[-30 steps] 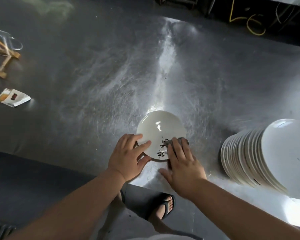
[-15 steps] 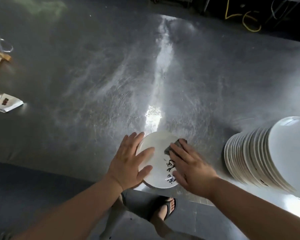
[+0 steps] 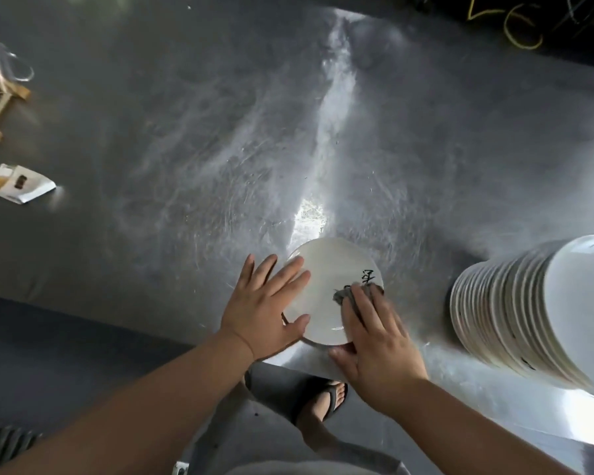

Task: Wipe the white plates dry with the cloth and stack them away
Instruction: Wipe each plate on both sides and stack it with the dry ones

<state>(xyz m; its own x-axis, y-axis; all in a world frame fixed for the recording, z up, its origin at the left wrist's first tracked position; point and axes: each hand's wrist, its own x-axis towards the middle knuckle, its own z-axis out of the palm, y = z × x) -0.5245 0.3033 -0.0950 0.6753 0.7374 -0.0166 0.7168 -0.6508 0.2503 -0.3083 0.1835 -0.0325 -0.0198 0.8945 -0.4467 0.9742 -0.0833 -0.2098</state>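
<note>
A white plate (image 3: 333, 279) with black characters near its right rim lies on the steel table (image 3: 220, 149) close to the front edge. My left hand (image 3: 264, 310) rests flat on the plate's left rim, fingers straight and spread. My right hand (image 3: 374, 341) presses a small grey cloth (image 3: 345, 293) onto the plate's right side with straight fingers; most of the cloth is hidden under them. A tall leaning stack of white plates (image 3: 515, 306) stands at the right.
At the far left lie a white paper packet (image 3: 19, 183), wooden sticks (image 3: 0, 94) and a clear glass item (image 3: 12, 65). Yellow cable (image 3: 515, 25) runs beyond the table's far edge. A sandalled foot (image 3: 326, 401) stands below the front edge.
The plate has turned: its black characters went from the near side round to the right rim. My right hand with the cloth has slid along the right side; my left hand stays on the left rim.
</note>
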